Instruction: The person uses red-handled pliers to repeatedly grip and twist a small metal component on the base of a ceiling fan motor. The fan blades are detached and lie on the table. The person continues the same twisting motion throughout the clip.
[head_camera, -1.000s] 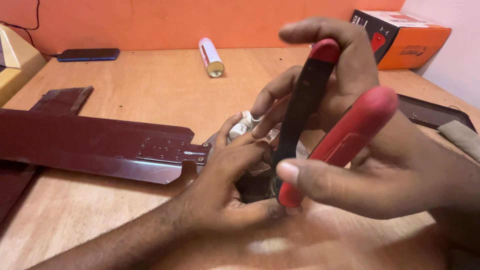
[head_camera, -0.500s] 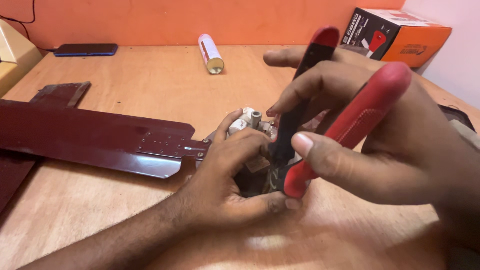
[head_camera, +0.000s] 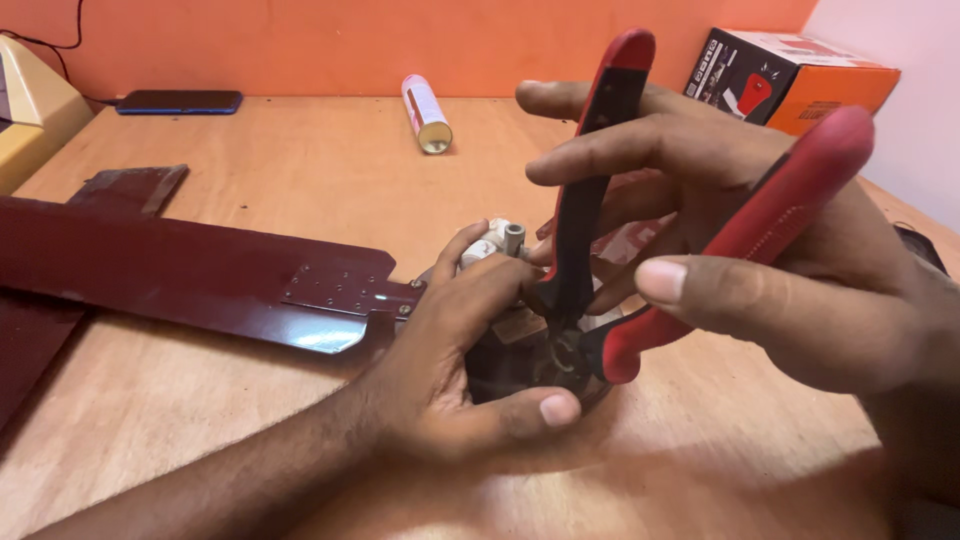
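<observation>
On the counter (head_camera: 300, 430), catalogued outward from the small dark assembly (head_camera: 520, 365) at centre.

Left of the assembly: long maroon fan blade (head_camera: 190, 275), flat, its riveted bracket end pointing at the assembly. Position unchanged over the last second.

At the assembly: your left hand (head_camera: 455, 370), closed around the dark body from the left, thumb curled under its front edge, fingers over the top beside a pale grey fitting (head_camera: 497, 242). The grip looks tighter and lower than a second ago.

Just right of the assembly: red-and-black pliers (head_camera: 600, 250), nose down into it, handles splayed upward. The handles have spread wider and swung more upright since a second ago; judged, the bite is being reset, not squeezed.

Right again: your right hand (head_camera: 790, 270), gripping the pliers, thumb along the red handle, fingers hooked round the black one, wrist raised.

Behind the assembly: white cylinder (head_camera: 426, 113) lying down, dark phone (head_camera: 178, 101), orange box (head_camera: 790, 80).
</observation>
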